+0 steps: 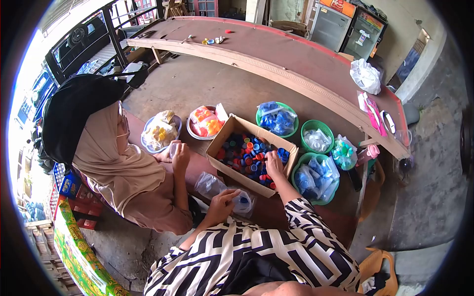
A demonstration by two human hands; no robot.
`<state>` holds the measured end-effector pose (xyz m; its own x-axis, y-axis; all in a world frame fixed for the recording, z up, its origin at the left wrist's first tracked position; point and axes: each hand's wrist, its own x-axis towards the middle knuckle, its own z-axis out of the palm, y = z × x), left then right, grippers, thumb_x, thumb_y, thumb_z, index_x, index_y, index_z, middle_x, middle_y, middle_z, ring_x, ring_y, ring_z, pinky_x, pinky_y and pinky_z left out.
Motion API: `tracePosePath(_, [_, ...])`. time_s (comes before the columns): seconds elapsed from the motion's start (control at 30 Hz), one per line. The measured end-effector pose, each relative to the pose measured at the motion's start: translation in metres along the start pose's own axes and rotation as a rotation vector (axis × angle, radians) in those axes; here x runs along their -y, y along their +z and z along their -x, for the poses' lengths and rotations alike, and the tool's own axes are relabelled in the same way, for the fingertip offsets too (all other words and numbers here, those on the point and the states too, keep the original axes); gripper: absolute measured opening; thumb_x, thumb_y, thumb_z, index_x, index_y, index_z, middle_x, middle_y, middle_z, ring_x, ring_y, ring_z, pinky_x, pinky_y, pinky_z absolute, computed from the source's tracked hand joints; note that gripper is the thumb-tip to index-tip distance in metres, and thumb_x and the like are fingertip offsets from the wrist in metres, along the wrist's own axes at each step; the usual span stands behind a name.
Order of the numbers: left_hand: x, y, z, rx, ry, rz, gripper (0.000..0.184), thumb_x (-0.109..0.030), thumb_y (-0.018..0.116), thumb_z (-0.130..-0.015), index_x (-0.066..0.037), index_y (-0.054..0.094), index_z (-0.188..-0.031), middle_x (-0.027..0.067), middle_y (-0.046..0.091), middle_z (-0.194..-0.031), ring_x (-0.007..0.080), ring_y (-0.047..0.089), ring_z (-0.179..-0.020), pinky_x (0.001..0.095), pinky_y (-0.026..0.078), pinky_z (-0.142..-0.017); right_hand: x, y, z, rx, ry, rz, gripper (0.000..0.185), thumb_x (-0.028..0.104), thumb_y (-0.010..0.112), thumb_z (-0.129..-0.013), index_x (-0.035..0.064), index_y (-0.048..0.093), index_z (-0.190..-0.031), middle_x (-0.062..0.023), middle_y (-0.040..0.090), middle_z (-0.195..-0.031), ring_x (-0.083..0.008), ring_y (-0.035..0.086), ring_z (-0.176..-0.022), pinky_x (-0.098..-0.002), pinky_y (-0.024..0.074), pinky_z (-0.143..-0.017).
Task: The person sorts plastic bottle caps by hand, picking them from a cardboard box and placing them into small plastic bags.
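My right hand [274, 166] reaches into a cardboard box [236, 180] of loose plastic bottle caps [248, 153], mostly blue and red, a few orange. Its fingers are bent together among the caps at the box's right side; whatever is between them is too small to make out. In front of the box, my left hand [221, 207] is closed at the edge of a clear plastic bag [243, 203]. Something round and pale shows through that bag. Another clear bag [208, 184] lies just beyond my left hand.
At left sits a co-worker [133, 182], a hand [180, 154] holding something clear. Around the box stand a basin of yellowish caps [162, 129], one of orange caps [205, 122], and several green basins [295, 132] with bagged caps. A long wooden ledge [256, 68] runs behind.
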<state>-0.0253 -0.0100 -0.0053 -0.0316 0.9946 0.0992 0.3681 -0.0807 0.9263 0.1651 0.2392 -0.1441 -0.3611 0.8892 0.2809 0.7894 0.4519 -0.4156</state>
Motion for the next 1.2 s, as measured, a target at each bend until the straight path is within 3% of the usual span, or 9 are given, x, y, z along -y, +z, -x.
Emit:
tracePosePath(0.3, [0.005, 0.002, 0.002, 0.008, 0.070, -0.089, 0.047, 0.007, 0.053, -0.075, -0.006, 0.064, -0.118, 0.0097, 0.064, -0.112, 0.0152, 0.061, -0.070, 0.0258, 0.048, -0.067, 0.005, 0.031, -0.001, 0.152, -0.134, 0.188, 0.013, 0.002, 0.056, -0.079, 0.0091, 0.063, -0.087, -0.0135, 0.058, -0.109, -0.0314, 0.057, -0.100, -0.0412, 0.0463, -0.084])
tracePosePath(0.37, [0.004, -0.001, 0.003, -0.009, 0.069, -0.087, 0.047, 0.007, 0.053, -0.075, -0.006, 0.064, -0.118, 0.0096, 0.064, -0.113, 0.0151, 0.061, -0.070, 0.0258, 0.048, -0.066, 0.002, 0.029, -0.003, 0.146, 0.028, -0.196, 0.020, -0.006, 0.054, -0.074, 0.0081, 0.062, -0.086, -0.0140, 0.060, -0.101, -0.0337, 0.059, -0.094, -0.0419, 0.0476, -0.082])
tracePosePath(0.43, [0.005, -0.003, 0.001, -0.033, 0.073, -0.079, 0.047, 0.007, 0.053, -0.075, -0.006, 0.064, -0.118, 0.0096, 0.064, -0.113, 0.0149, 0.060, -0.069, 0.0257, 0.048, -0.066, 0.007, 0.012, -0.006, 0.083, -0.095, -0.302, 0.027, -0.012, 0.052, -0.072, 0.0066, 0.063, -0.089, -0.0109, 0.064, -0.095, -0.0287, 0.063, -0.089, -0.0384, 0.0494, -0.080])
tracePosePath(0.5, [0.007, -0.005, 0.000, -0.040, 0.047, -0.066, 0.046, 0.007, 0.052, -0.076, -0.006, 0.064, -0.118, 0.0093, 0.064, -0.114, 0.0145, 0.059, -0.068, 0.0255, 0.048, -0.066, 0.024, -0.020, 0.000, 0.182, 0.217, -0.815, 0.027, -0.014, 0.051, -0.075, 0.0045, 0.063, -0.092, -0.0075, 0.066, -0.095, -0.0199, 0.064, -0.092, -0.0330, 0.0501, -0.081])
tracePosePath(0.53, [0.007, -0.006, -0.002, -0.039, 0.050, -0.061, 0.046, 0.007, 0.052, -0.076, -0.006, 0.064, -0.118, 0.0093, 0.064, -0.114, 0.0145, 0.059, -0.068, 0.0255, 0.048, -0.066, 0.026, -0.022, 0.006, 0.127, 0.190, -1.144, 0.021, -0.009, 0.058, -0.082, 0.0050, 0.067, -0.095, -0.0023, 0.068, -0.093, -0.0085, 0.061, -0.084, -0.0245, 0.0504, -0.074])
tracePosePath(0.63, [0.004, -0.004, -0.009, 0.005, 0.023, -0.044, 0.046, 0.005, 0.053, -0.078, -0.009, 0.063, -0.121, 0.0094, 0.062, -0.118, 0.0129, 0.062, -0.078, 0.0248, 0.049, -0.070, 0.034, -0.037, 0.027, 0.129, 0.231, -1.546, 0.014, -0.004, 0.061, -0.085, 0.0054, 0.067, -0.094, -0.0015, 0.067, -0.093, -0.0094, 0.062, -0.087, -0.0260, 0.0508, -0.081])
tracePosePath(0.73, [-0.002, 0.002, -0.018, 0.052, 0.001, 0.003, 0.044, 0.006, 0.052, -0.078, -0.006, 0.064, -0.119, 0.0086, 0.063, -0.115, 0.0115, 0.059, -0.063, 0.0247, 0.048, -0.061, 0.037, -0.056, 0.046, 0.103, 0.187, -1.589, 0.016, -0.003, 0.067, -0.081, 0.0052, 0.065, -0.094, -0.0069, 0.066, -0.097, -0.0165, 0.064, -0.092, -0.0321, 0.0514, -0.090])
tracePosePath(0.9, [0.004, 0.015, -0.024, 0.131, 0.072, -0.024, 0.045, 0.005, 0.052, -0.078, -0.006, 0.063, -0.120, 0.0091, 0.063, -0.116, 0.0147, 0.061, -0.065, 0.0266, 0.049, -0.064, 0.054, -0.098, 0.070, 0.076, 0.115, -1.621, 0.015, -0.008, 0.057, -0.087, 0.0039, 0.065, -0.091, -0.0067, 0.064, -0.096, -0.0144, 0.063, -0.092, -0.0288, 0.0501, -0.087])
tracePosePath(1.2, [0.012, 0.026, -0.029, 0.208, 0.114, -0.045, 0.049, 0.006, 0.053, -0.075, -0.006, 0.062, -0.121, 0.0103, 0.060, -0.119, 0.0161, 0.065, -0.067, 0.0280, 0.054, -0.063, 0.082, -0.118, 0.108, 0.061, 0.019, -1.392, 0.022, -0.014, 0.060, -0.078, 0.0050, 0.063, -0.089, -0.0069, 0.063, -0.098, -0.0155, 0.060, -0.098, -0.0294, 0.0483, -0.091])
